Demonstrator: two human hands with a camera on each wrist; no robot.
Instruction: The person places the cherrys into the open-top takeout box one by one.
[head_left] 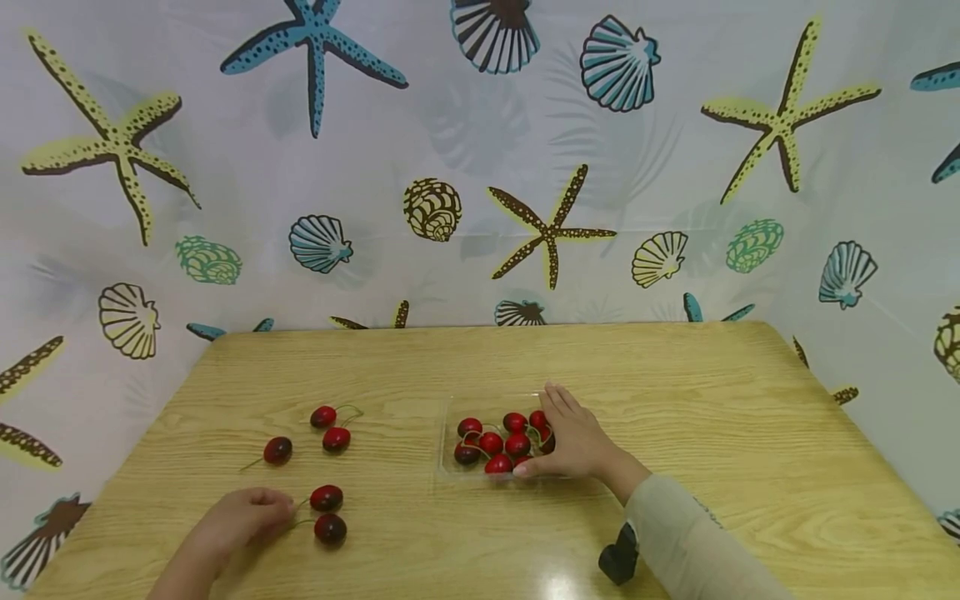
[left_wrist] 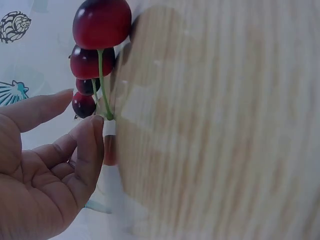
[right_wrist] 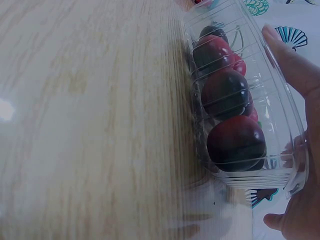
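Observation:
My left hand (head_left: 251,517) is beside two cherries, an upper cherry (head_left: 327,498) and a lower cherry (head_left: 331,530), on their stem side. In the left wrist view a fingertip is right at the end of a green stem (left_wrist: 103,82). The thumb (left_wrist: 50,107) stands apart from that finger. My right hand (head_left: 573,437) holds the right end of a clear plastic container (head_left: 444,433), thumb along the near side and fingers at the far corner. Several red and dark cherries (head_left: 491,442) with stems lie in the container.
Farther back on the left of the wooden table (head_left: 637,367) lie three more: a dark cherry (head_left: 278,450), a red cherry (head_left: 337,439) and another cherry (head_left: 323,417). A dark strap piece (head_left: 619,557) shows at the right sleeve. A patterned curtain (head_left: 375,167) hangs behind.

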